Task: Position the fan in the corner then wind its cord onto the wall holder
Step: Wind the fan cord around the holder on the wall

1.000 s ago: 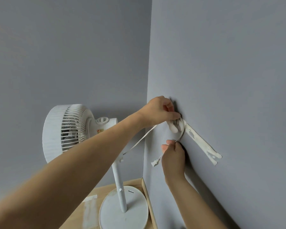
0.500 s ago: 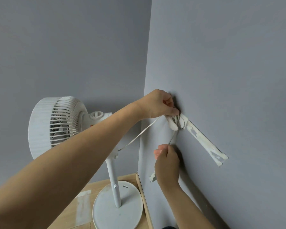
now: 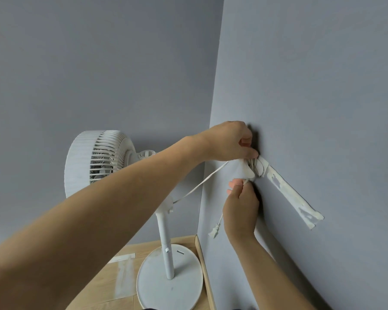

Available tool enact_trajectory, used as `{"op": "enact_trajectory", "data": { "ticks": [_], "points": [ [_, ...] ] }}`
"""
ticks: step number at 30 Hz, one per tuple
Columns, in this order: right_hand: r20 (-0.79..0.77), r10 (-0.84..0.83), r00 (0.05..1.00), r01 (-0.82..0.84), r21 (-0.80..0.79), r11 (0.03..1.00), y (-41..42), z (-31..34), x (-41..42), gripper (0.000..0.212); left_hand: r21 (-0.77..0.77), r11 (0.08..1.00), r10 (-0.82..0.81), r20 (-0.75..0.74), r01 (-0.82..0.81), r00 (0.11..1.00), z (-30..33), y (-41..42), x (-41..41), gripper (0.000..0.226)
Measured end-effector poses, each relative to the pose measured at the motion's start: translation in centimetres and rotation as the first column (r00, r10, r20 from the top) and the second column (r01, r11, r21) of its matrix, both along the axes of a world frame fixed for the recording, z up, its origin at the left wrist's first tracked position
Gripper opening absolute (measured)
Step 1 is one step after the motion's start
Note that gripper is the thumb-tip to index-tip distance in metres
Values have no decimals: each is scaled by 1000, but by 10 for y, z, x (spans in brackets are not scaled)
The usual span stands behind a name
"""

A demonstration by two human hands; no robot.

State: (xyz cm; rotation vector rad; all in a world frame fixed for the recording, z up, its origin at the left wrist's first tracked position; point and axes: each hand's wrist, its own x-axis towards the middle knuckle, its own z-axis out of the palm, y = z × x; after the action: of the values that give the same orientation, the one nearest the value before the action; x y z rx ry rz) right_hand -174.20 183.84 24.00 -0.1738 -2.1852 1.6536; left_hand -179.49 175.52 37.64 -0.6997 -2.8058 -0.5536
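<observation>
Your left hand (image 3: 227,142) is curled up against the grey wall (image 3: 311,86), fingertips pinching the flat white power cord (image 3: 202,182) at the small white plastic wall holder (image 3: 254,167), where loops are bunched. Just below, your right hand (image 3: 241,211) pinches the cord's tail, its white plug (image 3: 214,230) dangling beside your wrist. The cord runs left to the white pedestal fan (image 3: 99,159), standing in the corner on the wooden floor (image 3: 112,283).
</observation>
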Motion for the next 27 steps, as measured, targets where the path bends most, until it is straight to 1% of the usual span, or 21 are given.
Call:
{"op": "enact_trajectory", "data": {
  "ticks": [1, 2, 4, 5, 7, 8, 10, 11, 13, 14, 16, 17, 19, 20, 24, 27],
  "points": [
    [30, 15, 999, -14, -27, 1000, -1, 2, -4, 28, 78, 997, 14, 22, -16, 1000, 0, -6, -1, 31],
    [59, 25, 998, -22, -58, 998, 0, 2, -8, 27, 191, 980, 38, 50, -47, 998, -1, -12, -3, 30],
    [94, 45, 995, -37, -86, 996, -3, 4, -17, 28, 420, 892, 133, 113, -169, 985, -10, -34, -13, 26],
    [101, 52, 994, -42, -98, 994, -4, 7, -19, 29, 480, 843, 186, 162, -242, 969, -19, -45, -19, 24],
    [105, 50, 993, -36, -132, 991, -8, 13, -27, 31, 484, 791, 261, 286, -374, 922, -42, -65, -29, 25],
    [105, 40, 994, -22, -163, 986, -10, 16, -33, 33, 438, 797, 273, 352, -416, 895, -55, -73, -33, 27],
    [137, 13, 991, 27, -283, 959, -15, 21, -45, 34, 307, 855, 247, 467, -418, 849, -76, -78, -35, 31],
    [159, 16, 987, 42, -353, 935, -19, 24, -50, 34, 283, 869, 219, 517, -406, 827, -85, -79, -35, 33],
    [180, 29, 983, 60, -470, 881, -25, 26, -56, 33, 325, 869, 119, 596, -374, 794, -100, -76, -37, 36],
    [177, 37, 983, 57, -498, 865, -28, 26, -58, 31, 344, 867, 82, 615, -360, 784, -106, -73, -41, 40],
    [171, 51, 984, 46, -518, 854, -30, 28, -58, 29, 342, 882, 32, 641, -323, 767, -116, -66, -49, 52],
    [172, 56, 984, 45, -532, 845, -31, 30, -57, 32, 332, 897, 12, 640, -291, 768, -119, -62, -53, 50],
    [172, 65, 983, 41, -550, 834, -29, 31, -57, 36, 303, 925, 4, 599, -231, 800, -119, -56, -58, 34],
    [171, 67, 983, 39, -551, 833, -29, 31, -58, 36, 304, 924, 15, 575, -231, 818, -120, -54, -62, 28],
    [161, 73, 984, 38, -592, 805, -29, 30, -57, 38, 407, 864, 66, 492, -296, 868, -113, -58, -74, 15],
    [207, 121, 971, 29, -603, 797, -30, 34, -52, 40, 510, 799, 118, 386, -318, 915, -90, -64, -75, 14]
  ]
}}
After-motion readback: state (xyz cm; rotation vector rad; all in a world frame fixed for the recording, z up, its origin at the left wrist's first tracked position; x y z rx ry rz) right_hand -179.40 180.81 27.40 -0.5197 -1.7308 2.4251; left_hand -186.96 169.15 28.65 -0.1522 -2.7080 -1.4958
